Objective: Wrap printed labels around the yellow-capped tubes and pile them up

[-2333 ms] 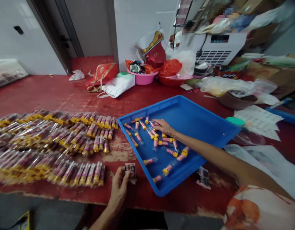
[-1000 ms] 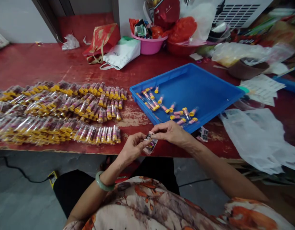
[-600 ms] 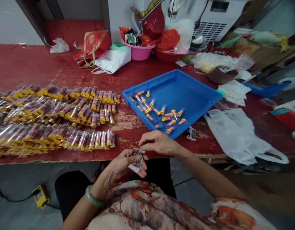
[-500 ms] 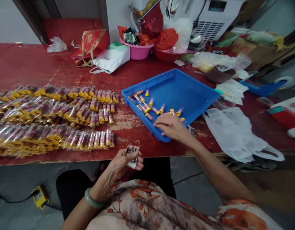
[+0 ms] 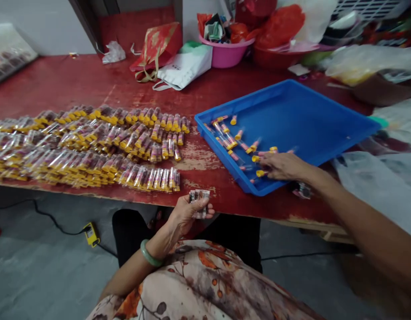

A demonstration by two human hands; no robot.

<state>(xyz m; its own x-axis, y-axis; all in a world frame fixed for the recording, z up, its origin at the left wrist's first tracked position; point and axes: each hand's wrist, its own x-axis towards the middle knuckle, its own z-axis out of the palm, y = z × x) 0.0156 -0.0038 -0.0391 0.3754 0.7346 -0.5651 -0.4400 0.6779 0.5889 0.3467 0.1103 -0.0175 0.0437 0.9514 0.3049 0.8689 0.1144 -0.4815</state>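
Note:
My left hand [image 5: 188, 212] grips a small stack of printed cards [image 5: 199, 204] in front of the table's near edge, thumb on top. Over the near side of the blue tray [image 5: 312, 120] is my right hand [image 5: 280, 166], its fingers down among clear tubes with yellow caps [image 5: 227, 138]. Its fingertips are blurred, and I cannot make out whether they hold a tube. Several such tubes lie loose in the tray's left and near part. On the left of the table, many yellow-ended tubes are piled in long rows [image 5: 88, 151].
Behind stand a red gift bag [image 5: 162, 46], a white bag [image 5: 187, 66], a pink basin [image 5: 225, 53] and a red basin [image 5: 275, 58]. White plastic bags [image 5: 379, 182] lie right of the tray. A yellow box [image 5: 91, 234] with a cable is on the floor.
The view has swung, so the table's contents appear shifted. My right hand has moved right along the tray's near side, among the tubes. My left hand still holds the cards.

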